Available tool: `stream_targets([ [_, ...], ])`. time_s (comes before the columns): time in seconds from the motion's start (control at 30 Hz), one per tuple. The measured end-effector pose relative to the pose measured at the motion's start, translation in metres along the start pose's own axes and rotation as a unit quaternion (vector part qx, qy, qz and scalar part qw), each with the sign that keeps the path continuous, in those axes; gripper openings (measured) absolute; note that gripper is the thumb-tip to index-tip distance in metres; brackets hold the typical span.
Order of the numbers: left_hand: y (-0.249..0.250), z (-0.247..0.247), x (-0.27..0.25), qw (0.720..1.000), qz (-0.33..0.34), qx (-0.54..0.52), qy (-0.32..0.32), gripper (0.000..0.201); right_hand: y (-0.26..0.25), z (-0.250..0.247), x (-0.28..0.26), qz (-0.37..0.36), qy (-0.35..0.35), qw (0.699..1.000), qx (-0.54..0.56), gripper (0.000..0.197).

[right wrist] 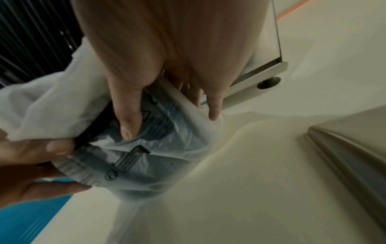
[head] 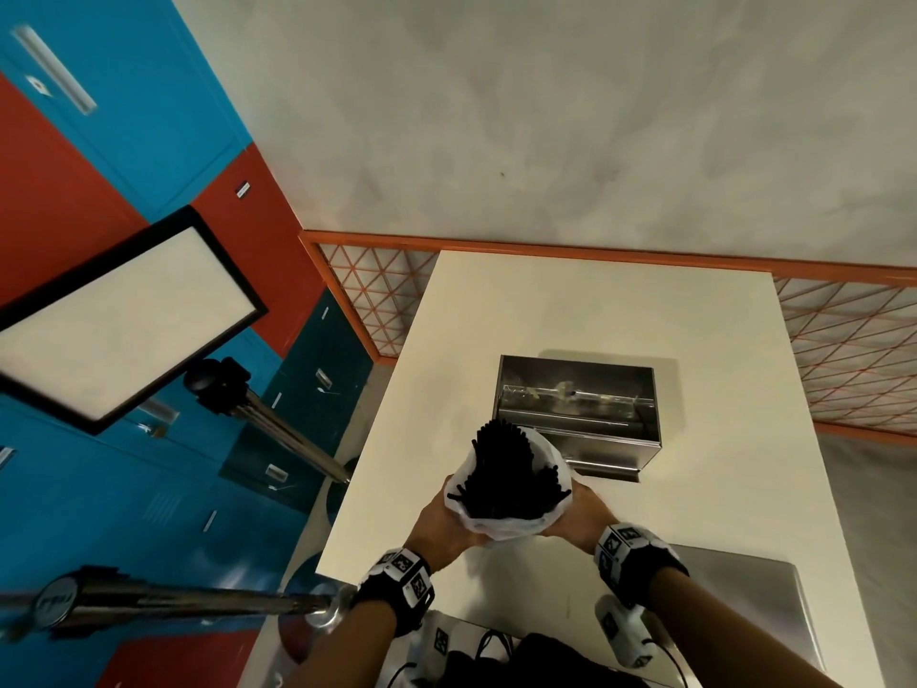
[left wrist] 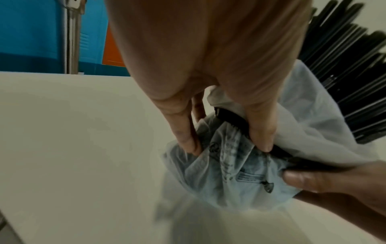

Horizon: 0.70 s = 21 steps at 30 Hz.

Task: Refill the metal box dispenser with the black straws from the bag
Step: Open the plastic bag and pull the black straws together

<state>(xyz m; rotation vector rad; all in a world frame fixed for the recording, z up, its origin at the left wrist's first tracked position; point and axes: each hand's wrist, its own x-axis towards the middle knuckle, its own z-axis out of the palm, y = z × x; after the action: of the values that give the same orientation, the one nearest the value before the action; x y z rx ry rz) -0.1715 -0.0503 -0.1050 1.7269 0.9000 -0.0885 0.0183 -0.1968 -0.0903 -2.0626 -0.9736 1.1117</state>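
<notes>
- We held the bag [head: 501,523] tight with our left hand [head: 439,526] and right hand [head: 583,513] so the black straws [head: 511,476] stayed bunched.
- The metal box [head: 578,414] sat open behind, ready.

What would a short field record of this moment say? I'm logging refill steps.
left hand: grips the bag's lower left side
right hand: grips the bag's lower right side
bag: clear plastic, held over the table, top open
straws: black, bundled, sticking out of the bag
metal box: open, on the white table, behind the bag
</notes>
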Motion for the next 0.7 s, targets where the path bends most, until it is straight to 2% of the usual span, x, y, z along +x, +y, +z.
stream_targets([
  [0.07,0.002,0.002,0.000,0.999,0.047,-0.010,-0.019,0.077,0.004,0.000,-0.001,-0.005,0.005,1.000,-0.011,0.081],
  [0.13,0.007,0.001,0.000,0.998,0.067,0.003,-0.016,0.081,0.000,-0.004,-0.002,-0.023,0.011,1.000,-0.006,0.098],
  [0.2,0.008,-0.002,0.003,0.997,0.076,0.006,-0.022,0.087,-0.001,-0.005,0.001,-0.043,0.005,0.999,-0.001,0.107],
  [0.3,0.000,-0.004,0.008,0.998,0.064,0.022,-0.020,0.085,-0.007,0.002,0.005,-0.064,-0.013,0.998,-0.007,0.107],
  [0.43,-0.010,-0.004,0.009,0.997,0.012,0.077,-0.021,0.085,-0.006,0.011,0.011,-0.056,-0.028,0.998,-0.015,0.118],
  [0.53,-0.006,-0.003,0.005,0.995,0.006,0.091,-0.029,0.085,-0.003,0.010,0.008,-0.048,-0.028,0.998,-0.008,0.104],
  [0.6,0.002,-0.005,0.004,0.997,0.032,0.057,-0.029,0.088,-0.006,0.005,0.004,-0.050,-0.023,0.998,-0.019,0.095],
  [0.7,0.016,-0.019,-0.001,0.997,0.057,-0.021,-0.048,0.119,-0.012,-0.005,0.002,-0.066,-0.027,0.997,-0.031,0.074],
])
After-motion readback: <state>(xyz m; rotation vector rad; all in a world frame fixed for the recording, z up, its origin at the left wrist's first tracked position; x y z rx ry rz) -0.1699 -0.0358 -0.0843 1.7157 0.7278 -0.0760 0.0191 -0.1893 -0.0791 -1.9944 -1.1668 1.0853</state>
